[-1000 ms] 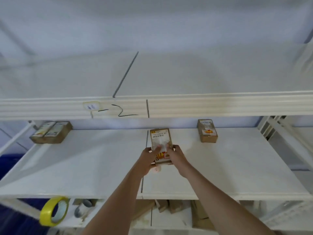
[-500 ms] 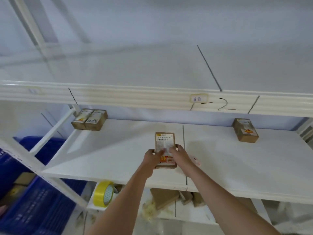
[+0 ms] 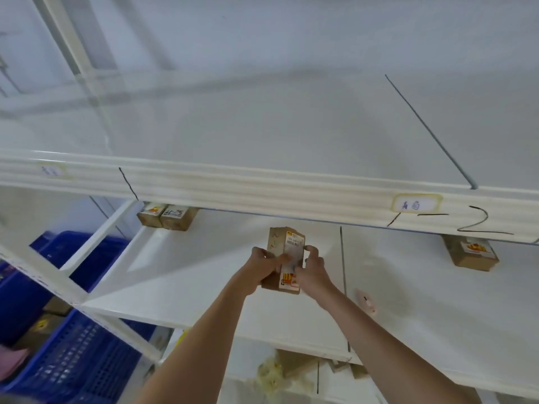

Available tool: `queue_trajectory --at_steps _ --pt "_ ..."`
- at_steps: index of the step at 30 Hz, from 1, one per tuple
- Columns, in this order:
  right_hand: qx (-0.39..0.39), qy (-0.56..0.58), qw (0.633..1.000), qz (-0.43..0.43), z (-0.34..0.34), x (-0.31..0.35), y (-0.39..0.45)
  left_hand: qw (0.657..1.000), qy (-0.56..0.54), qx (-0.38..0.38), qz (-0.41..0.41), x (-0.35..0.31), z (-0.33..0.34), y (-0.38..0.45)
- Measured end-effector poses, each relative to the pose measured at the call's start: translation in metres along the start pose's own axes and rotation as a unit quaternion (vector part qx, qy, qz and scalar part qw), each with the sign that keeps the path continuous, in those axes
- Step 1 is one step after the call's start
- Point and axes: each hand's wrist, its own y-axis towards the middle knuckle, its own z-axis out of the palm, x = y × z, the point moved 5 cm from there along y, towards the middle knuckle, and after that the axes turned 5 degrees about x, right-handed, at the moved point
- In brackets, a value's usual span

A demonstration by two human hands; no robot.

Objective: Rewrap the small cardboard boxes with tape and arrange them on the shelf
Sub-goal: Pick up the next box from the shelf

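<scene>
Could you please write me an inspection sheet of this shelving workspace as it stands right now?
Surface: white shelf board, with a seam line right of the hands.
Job's things: held box in both hands above the board; two boxes side by side at back left; single box at back right.
Clutter: small pinkish scrap on the board; cardboard pieces on the lower level.
Grippers: left hand and right hand both grip the held box.
Cables: nothing seen.
Surroundings: blue crate at lower left; upper shelf edge with a label and handwritten marks.
</scene>
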Motion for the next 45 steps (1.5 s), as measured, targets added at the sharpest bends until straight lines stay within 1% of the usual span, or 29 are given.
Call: queue_trajectory --at_steps 3,5,9,10,12,14,16,19,23,26,28,31,33,36,40,45 --pt "0.023 0.063 0.997 0.032 0.014 -0.004 0.009 1.000 -0.009 0.019 0.003 -0.005 -0.001 0.006" --pt "0.025 0.127 0.990 0.055 0.019 -0.010 0.013 0.999 -0.025 0.043 0.009 -0.005 -0.002 0.007" --pt "-0.019 0.220 0.971 0.096 0.021 -0.018 0.018 0.990 -0.080 0.112 -0.008 0.004 -0.004 0.008" --pt "-0.018 0.227 0.967 0.116 0.023 -0.018 0.014 0.987 -0.103 0.123 -0.010 0.004 -0.003 0.007" --pt "0.014 0.211 0.971 0.112 0.027 -0.014 0.005 0.984 -0.129 0.124 -0.005 0.005 -0.003 0.005" --pt "0.033 0.205 0.974 0.091 0.031 -0.016 0.001 0.991 -0.087 0.106 0.007 0.005 -0.002 0.007" --pt "0.026 0.228 0.969 0.091 0.031 -0.021 -0.004 0.995 -0.044 0.092 0.003 0.010 -0.002 0.011" --pt "-0.006 0.237 0.968 0.085 0.026 -0.023 -0.016 0.992 -0.053 0.114 -0.011 0.021 0.002 0.016" --pt "-0.027 0.223 0.970 0.090 0.016 -0.038 -0.017 0.989 -0.073 0.131 -0.018 0.030 0.006 0.015" --pt "-0.047 0.208 0.972 0.096 0.004 -0.046 -0.017 0.987 -0.065 0.144 -0.024 0.034 0.011 0.010" --pt "-0.052 0.177 0.977 0.103 -0.002 -0.050 -0.018 0.987 -0.060 0.149 -0.032 0.036 0.017 0.006" --pt "-0.056 0.100 0.988 0.101 -0.008 -0.053 -0.017 0.988 -0.043 0.147 -0.020 0.039 0.025 0.007" --pt "-0.050 0.061 0.992 0.102 -0.011 -0.057 -0.017 0.991 -0.019 0.130 -0.009 0.041 0.031 0.012" --pt "-0.045 0.033 0.994 0.097 -0.014 -0.065 -0.014 0.995 0.026 0.093 -0.003 0.041 0.039 0.017" --pt "-0.070 0.008 0.993 0.095 -0.020 -0.073 -0.007 0.995 0.088 0.038 -0.005 0.041 0.039 0.022" --pt "-0.083 -0.013 0.994 0.075 -0.021 -0.073 -0.001 0.996 0.075 0.028 -0.038 0.046 0.034 0.025"
